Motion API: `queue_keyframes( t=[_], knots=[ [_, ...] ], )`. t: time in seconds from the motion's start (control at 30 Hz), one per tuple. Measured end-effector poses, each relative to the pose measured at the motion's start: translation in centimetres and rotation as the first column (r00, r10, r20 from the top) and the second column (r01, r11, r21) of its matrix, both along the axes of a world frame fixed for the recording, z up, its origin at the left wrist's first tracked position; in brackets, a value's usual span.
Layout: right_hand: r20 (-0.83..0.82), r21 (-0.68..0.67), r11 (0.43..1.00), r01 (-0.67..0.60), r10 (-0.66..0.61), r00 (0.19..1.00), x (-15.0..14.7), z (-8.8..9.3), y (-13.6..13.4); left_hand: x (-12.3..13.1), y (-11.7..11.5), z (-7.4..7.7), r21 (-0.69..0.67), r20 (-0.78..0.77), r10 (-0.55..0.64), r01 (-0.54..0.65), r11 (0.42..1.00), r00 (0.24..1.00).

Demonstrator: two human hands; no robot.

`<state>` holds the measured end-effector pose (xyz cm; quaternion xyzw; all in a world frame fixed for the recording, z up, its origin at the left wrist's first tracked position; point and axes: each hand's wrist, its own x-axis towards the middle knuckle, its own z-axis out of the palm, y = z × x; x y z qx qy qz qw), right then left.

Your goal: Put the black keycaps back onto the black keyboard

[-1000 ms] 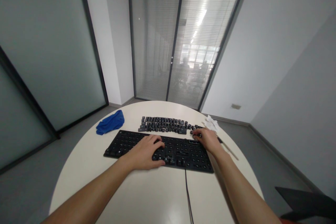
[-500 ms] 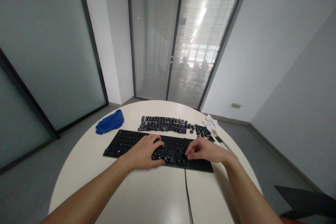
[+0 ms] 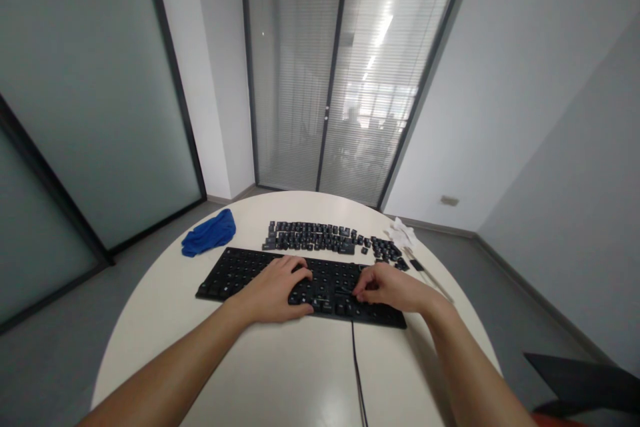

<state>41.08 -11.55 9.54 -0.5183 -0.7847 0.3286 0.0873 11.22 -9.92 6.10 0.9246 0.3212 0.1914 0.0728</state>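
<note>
A black keyboard (image 3: pixel 235 273) with most of its keycaps off lies across the round white table (image 3: pixel 280 373). My left hand (image 3: pixel 275 290) rests flat on its middle, fingers spread. My right hand (image 3: pixel 390 285) hovers over the keyboard's right half, its fingertips pinched together at the board; what they hold is too small to make out. Rows of loose black keycaps (image 3: pixel 315 237) lie on the table just behind the keyboard.
A crumpled blue cloth (image 3: pixel 209 233) lies at the table's far left. White crumpled paper (image 3: pixel 403 233) and a thin tool (image 3: pixel 425 271) sit at the far right. The keyboard's cable (image 3: pixel 357 373) runs toward me. A dark chair edge (image 3: pixel 585 387) shows at lower right.
My right hand has come back from the loose keycaps at the far right to the keyboard's right half, fingers pinched. The left hand has stayed put.
</note>
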Motion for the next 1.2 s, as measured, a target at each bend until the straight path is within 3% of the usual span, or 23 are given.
queue_keyframes(
  t=[0.37, 0.63, 1.2],
  knots=[
    [0.129, -0.033, 0.999, 0.031, -0.026, 0.991, -0.7, 0.7, -0.7, -0.1, 0.1, -0.2, -0.008, 0.003, -0.006, 0.006, 1.0, 1.0],
    [-0.036, -0.113, 0.994, -0.01, 0.006, 0.999, 0.4, -0.2, -0.2, -0.1, 0.1, -0.1, 0.004, -0.01, 0.005, -0.005, 1.0, 1.0],
    [-0.05, -0.107, 0.994, -0.01, 0.005, 0.999, 0.2, 0.0, -0.2, -0.1, 0.2, -0.2, -0.009, 0.008, -0.008, 0.008, 1.0, 1.0]
  ],
)
